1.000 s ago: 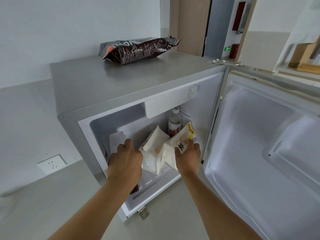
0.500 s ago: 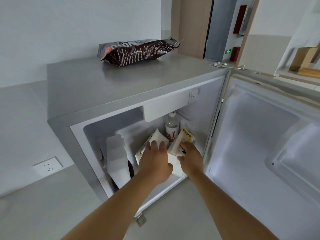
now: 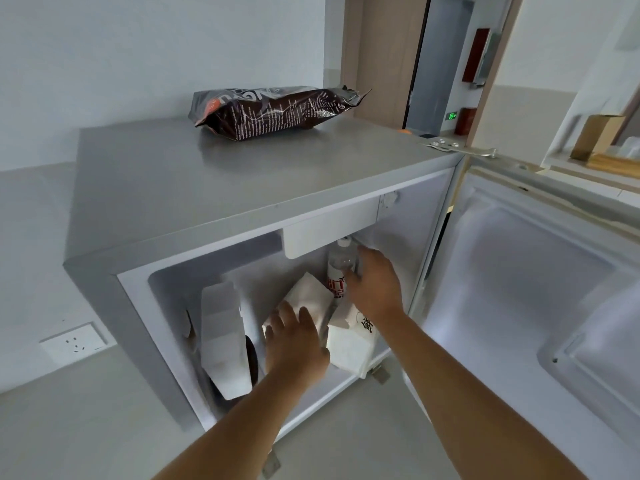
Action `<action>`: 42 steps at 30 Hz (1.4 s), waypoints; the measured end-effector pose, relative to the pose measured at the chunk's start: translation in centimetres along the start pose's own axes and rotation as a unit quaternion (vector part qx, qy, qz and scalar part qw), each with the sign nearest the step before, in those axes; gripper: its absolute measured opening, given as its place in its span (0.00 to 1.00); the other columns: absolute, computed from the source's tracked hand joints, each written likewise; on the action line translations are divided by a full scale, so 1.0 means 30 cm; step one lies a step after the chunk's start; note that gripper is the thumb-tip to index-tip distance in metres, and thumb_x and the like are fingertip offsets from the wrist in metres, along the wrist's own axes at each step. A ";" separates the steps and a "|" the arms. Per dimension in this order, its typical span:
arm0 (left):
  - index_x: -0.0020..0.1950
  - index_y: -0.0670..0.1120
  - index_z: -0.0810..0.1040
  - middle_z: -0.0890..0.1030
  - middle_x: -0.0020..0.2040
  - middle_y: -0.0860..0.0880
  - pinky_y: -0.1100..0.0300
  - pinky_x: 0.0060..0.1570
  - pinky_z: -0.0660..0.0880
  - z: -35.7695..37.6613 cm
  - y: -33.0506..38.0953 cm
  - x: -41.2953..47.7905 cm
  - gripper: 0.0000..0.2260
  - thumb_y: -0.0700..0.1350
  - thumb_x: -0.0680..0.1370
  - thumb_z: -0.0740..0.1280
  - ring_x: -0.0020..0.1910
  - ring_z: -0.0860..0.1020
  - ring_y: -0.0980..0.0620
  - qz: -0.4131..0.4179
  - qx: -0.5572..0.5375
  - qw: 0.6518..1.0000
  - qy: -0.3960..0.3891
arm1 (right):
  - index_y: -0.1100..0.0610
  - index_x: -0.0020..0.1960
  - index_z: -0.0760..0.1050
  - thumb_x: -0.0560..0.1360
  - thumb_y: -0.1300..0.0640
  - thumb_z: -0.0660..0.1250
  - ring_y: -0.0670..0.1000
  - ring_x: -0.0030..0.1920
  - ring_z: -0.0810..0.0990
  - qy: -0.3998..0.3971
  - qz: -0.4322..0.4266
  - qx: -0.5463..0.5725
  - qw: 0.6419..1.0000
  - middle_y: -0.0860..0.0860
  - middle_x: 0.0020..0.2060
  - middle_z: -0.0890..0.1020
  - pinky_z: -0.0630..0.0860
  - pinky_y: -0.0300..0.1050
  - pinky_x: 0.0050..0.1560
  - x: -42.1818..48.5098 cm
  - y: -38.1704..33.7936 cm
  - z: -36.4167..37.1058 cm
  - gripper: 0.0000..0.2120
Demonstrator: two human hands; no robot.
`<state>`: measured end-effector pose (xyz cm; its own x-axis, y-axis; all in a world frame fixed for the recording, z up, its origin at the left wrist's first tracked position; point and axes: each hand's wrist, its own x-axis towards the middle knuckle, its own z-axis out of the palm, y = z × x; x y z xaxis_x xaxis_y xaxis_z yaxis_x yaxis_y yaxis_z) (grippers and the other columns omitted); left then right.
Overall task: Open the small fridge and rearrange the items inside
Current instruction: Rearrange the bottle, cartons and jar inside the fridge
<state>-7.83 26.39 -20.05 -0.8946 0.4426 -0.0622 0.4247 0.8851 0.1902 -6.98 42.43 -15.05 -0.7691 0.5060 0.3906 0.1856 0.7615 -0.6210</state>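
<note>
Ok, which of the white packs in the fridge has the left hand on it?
The plain white pack in the middle, under the left hand. The printed pack lies right of it, the tall white carton stands untouched at the left wall.

A bag [image 3: 277, 110] lies on the fridge [image 3: 207, 188]. Inside, a carton [image 3: 223, 337] stands left, two packets [image 3: 311, 296] centre, a bottle [image 3: 338, 271] behind them.

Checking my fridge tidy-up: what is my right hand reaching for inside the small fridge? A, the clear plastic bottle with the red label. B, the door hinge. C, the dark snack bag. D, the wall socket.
A: the right hand wraps the clear plastic bottle with the red label at the fridge's back.
</note>
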 end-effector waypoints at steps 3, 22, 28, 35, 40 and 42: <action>0.76 0.42 0.63 0.57 0.78 0.38 0.46 0.76 0.62 -0.002 -0.013 0.002 0.29 0.53 0.79 0.66 0.77 0.58 0.34 0.001 0.005 1.000 0.001 | 0.53 0.72 0.67 0.77 0.53 0.66 0.57 0.62 0.76 -0.046 0.016 -0.049 0.998 0.54 0.65 0.76 0.75 0.50 0.60 0.095 -0.012 0.030 0.24; 0.81 0.46 0.57 0.50 0.82 0.39 0.43 0.76 0.63 0.040 -0.067 0.019 0.35 0.55 0.78 0.66 0.78 0.52 0.29 0.025 0.018 0.999 -0.008 | 0.56 0.63 0.71 0.72 0.66 0.64 0.61 0.55 0.76 -0.094 -0.038 -0.118 0.988 0.58 0.61 0.70 0.77 0.52 0.54 0.171 -0.012 0.084 0.20; 0.80 0.45 0.58 0.50 0.82 0.39 0.44 0.73 0.69 0.061 -0.068 0.027 0.35 0.54 0.77 0.67 0.77 0.54 0.29 0.026 0.000 1.000 0.001 | 0.58 0.55 0.71 0.72 0.66 0.64 0.56 0.46 0.81 -0.119 -0.067 -0.178 0.974 0.52 0.43 0.80 0.68 0.43 0.40 0.150 -0.033 0.049 0.12; 0.79 0.46 0.58 0.51 0.81 0.40 0.44 0.72 0.70 0.089 -0.073 0.037 0.35 0.55 0.77 0.67 0.78 0.50 0.29 0.022 0.003 1.000 0.003 | 0.53 0.56 0.75 0.72 0.65 0.65 0.58 0.45 0.82 0.009 -0.053 -0.097 0.994 0.51 0.45 0.83 0.78 0.46 0.45 0.056 -0.010 0.008 0.15; 0.80 0.47 0.57 0.51 0.81 0.39 0.45 0.74 0.68 0.093 -0.073 0.035 0.35 0.55 0.77 0.67 0.79 0.48 0.30 0.014 -0.005 1.000 0.007 | 0.52 0.64 0.75 0.74 0.63 0.69 0.55 0.53 0.82 0.064 -0.055 -0.038 0.996 0.50 0.55 0.84 0.78 0.44 0.53 -0.024 -0.032 -0.040 0.19; 0.80 0.48 0.57 0.51 0.81 0.38 0.45 0.74 0.68 0.092 -0.072 0.029 0.35 0.55 0.77 0.67 0.79 0.49 0.30 0.009 -0.009 1.000 0.007 | 0.51 0.61 0.76 0.74 0.61 0.71 0.53 0.50 0.83 0.107 -0.037 0.002 0.994 0.49 0.52 0.84 0.76 0.40 0.49 -0.083 -0.033 -0.059 0.16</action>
<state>-9.13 25.26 -23.22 -0.8886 0.4564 -0.0443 0.4387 0.8742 0.2081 -4.17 41.13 -14.19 -0.6321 0.5240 0.5709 0.1308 0.7983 -0.5879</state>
